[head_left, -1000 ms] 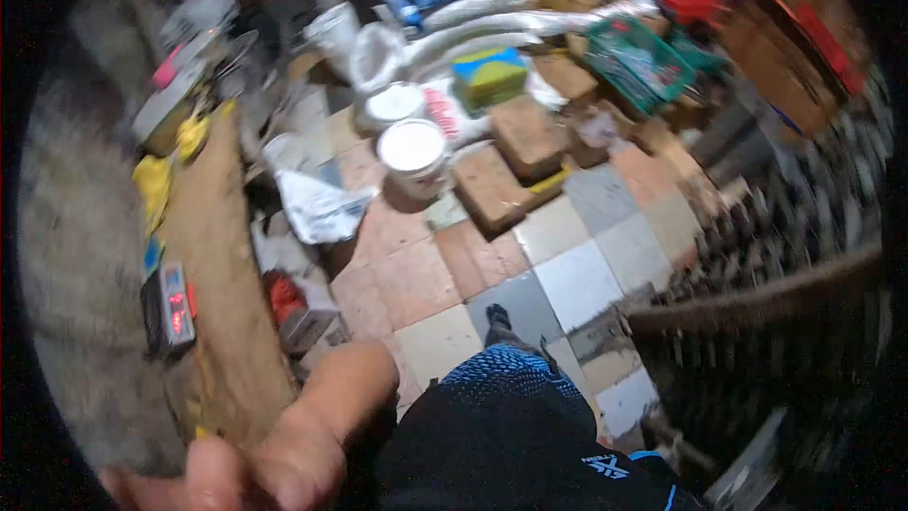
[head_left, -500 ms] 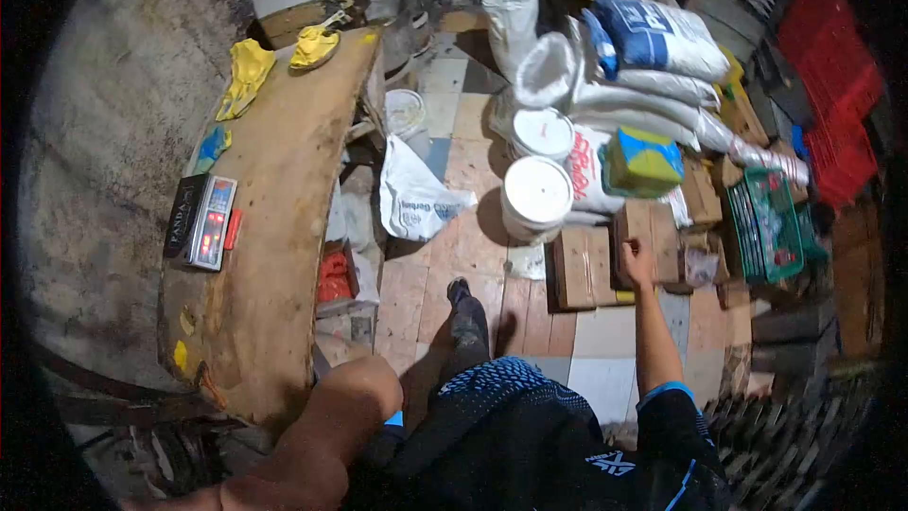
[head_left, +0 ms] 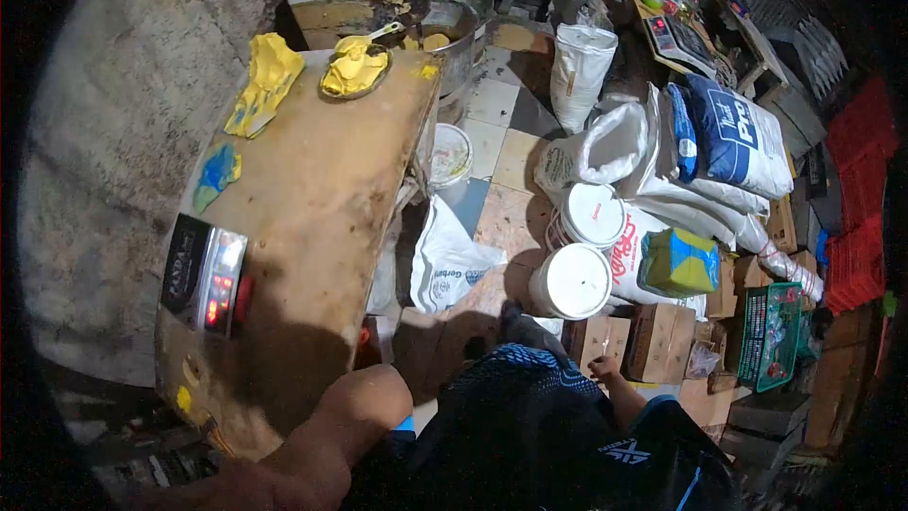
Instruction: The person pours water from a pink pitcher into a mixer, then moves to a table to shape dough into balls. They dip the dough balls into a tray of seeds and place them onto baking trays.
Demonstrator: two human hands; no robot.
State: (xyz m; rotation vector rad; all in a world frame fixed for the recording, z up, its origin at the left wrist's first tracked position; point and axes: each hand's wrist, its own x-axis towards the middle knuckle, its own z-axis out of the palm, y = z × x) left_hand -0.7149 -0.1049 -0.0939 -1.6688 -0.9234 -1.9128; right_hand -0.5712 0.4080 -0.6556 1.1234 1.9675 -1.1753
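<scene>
My left arm bends at the bottom, its elbow beside the wooden table (head_left: 322,180). My left hand (head_left: 222,495) is a blur at the frame's lower edge, near the table's front corner; its fingers cannot be made out. My right hand (head_left: 603,370) hangs by my dark shorts, just above a cardboard box (head_left: 594,336), with nothing visible in it. On the table's left edge lies a digital scale (head_left: 210,276) with lit red digits. At the table's far end sit a yellow cloth (head_left: 265,80) and a dish of yellow paste (head_left: 355,69).
Two white lidded buckets (head_left: 571,280) stand on the tiled floor, with a white plastic bag (head_left: 445,260) beside them. Behind lie stacked sacks (head_left: 733,137) and a yellow-blue packet (head_left: 677,261). A green crate (head_left: 771,336) and red crates (head_left: 856,227) are at right. Metal pots (head_left: 454,24) stand beyond the table.
The view has swung left and closer over the table. My right hand has come off the cardboard box and drawn back to my side. The left arm stays bent.
</scene>
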